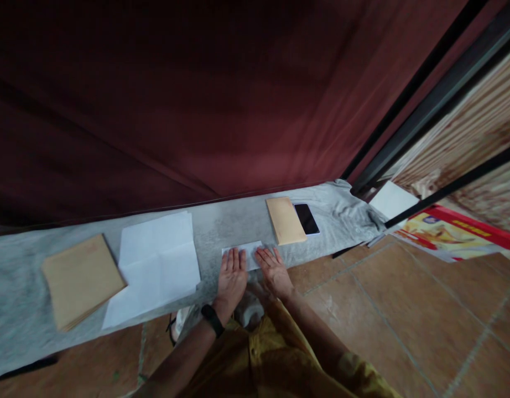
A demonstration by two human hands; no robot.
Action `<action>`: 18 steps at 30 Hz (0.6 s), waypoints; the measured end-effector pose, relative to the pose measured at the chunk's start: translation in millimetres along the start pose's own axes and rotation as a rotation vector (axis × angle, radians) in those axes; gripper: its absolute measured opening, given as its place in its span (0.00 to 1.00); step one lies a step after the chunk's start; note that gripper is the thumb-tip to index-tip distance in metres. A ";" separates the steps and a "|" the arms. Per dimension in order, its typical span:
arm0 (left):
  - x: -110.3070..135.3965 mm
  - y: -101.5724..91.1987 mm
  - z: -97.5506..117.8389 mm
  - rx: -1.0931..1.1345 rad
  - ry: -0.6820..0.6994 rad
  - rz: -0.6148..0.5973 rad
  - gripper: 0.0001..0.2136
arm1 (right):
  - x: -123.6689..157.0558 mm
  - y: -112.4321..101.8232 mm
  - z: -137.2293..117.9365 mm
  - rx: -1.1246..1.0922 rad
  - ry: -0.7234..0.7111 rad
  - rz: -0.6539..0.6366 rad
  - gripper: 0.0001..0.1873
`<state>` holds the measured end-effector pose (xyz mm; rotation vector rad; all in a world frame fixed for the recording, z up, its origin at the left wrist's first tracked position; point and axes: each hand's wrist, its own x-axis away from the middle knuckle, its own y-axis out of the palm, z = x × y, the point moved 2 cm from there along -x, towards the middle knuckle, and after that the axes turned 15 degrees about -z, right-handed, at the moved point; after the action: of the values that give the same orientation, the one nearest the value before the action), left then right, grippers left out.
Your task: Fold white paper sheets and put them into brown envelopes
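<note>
My left hand (pixel 231 278) lies flat, fingers stretched out, on a small folded white paper (pixel 247 252) on the grey cloth (pixel 222 226). My right hand (pixel 274 271) rests flat beside it, its fingertips on the paper's right edge. A black band sits on my left wrist. Just beyond the right hand lies a brown envelope (pixel 285 220) with a black phone (pixel 306 218) next to it.
To the left lie loose white sheets (pixel 157 262) and a stack of brown envelopes (pixel 81 279). A dark red curtain (pixel 197 94) hangs behind the cloth. At the right are a white sheet (pixel 393 200), a red and yellow printed poster (pixel 449 232), black bars and the tiled floor (pixel 404 309).
</note>
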<state>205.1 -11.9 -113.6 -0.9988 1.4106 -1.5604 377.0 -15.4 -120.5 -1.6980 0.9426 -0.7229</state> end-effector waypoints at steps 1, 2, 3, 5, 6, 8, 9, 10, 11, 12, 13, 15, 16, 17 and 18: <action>0.2 0.3 -1.4 -0.005 -0.011 -0.008 0.27 | -2.9 1.2 0.4 -0.003 0.004 -0.002 0.35; 0.1 0.5 -3.2 -0.008 -0.020 -0.026 0.27 | -5.4 2.6 0.9 -0.013 0.009 -0.004 0.35; -0.2 0.8 -5.1 -0.009 -0.026 -0.052 0.27 | -7.4 4.2 1.4 -0.027 0.012 -0.006 0.35; -0.7 1.2 -9.7 -0.009 -0.026 -0.108 0.27 | -9.3 6.6 2.8 -0.062 0.002 -0.010 0.33; -0.6 1.3 -12.5 -0.008 -0.018 -0.126 0.26 | -9.2 7.1 3.7 -0.078 -0.008 -0.008 0.31; 0.9 1.0 -19.6 -0.001 0.013 -0.131 0.25 | -7.2 6.5 6.1 -0.100 -0.028 0.006 0.29; 2.5 1.0 -23.8 0.005 0.042 -0.122 0.25 | -5.6 5.6 7.5 -0.109 -0.038 0.016 0.27; 4.7 1.3 -28.3 0.014 0.070 -0.112 0.24 | -3.7 4.5 9.0 -0.116 -0.044 0.026 0.26; 7.6 2.1 -33.2 0.024 0.092 -0.101 0.24 | -1.7 3.6 10.5 -0.122 -0.050 0.036 0.24; 11.1 3.5 -38.1 0.036 0.105 -0.091 0.24 | 0.3 3.0 12.1 -0.125 -0.055 0.044 0.23; 15.0 5.5 -42.6 0.049 0.111 -0.081 0.23 | 2.1 2.9 13.5 -0.124 -0.061 0.048 0.22; 23.6 10.6 -49.7 0.079 0.108 -0.056 0.22 | 4.3 4.1 15.9 -0.114 -0.082 0.046 0.22; 27.6 13.3 -51.8 0.097 0.103 -0.039 0.22 | 4.6 4.9 16.8 -0.108 -0.094 0.046 0.22; 31.0 15.7 -52.9 0.117 0.100 -0.021 0.22 | 4.2 5.6 17.5 -0.107 -0.102 0.051 0.22; 33.5 17.7 -53.2 0.138 0.095 -0.004 0.22 | 3.4 5.9 18.2 -0.112 -0.103 0.063 0.21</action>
<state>144.1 -24.2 -133.4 -0.8552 1.3446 -1.7029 392.3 -10.5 -131.5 -1.7774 0.9750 -0.5451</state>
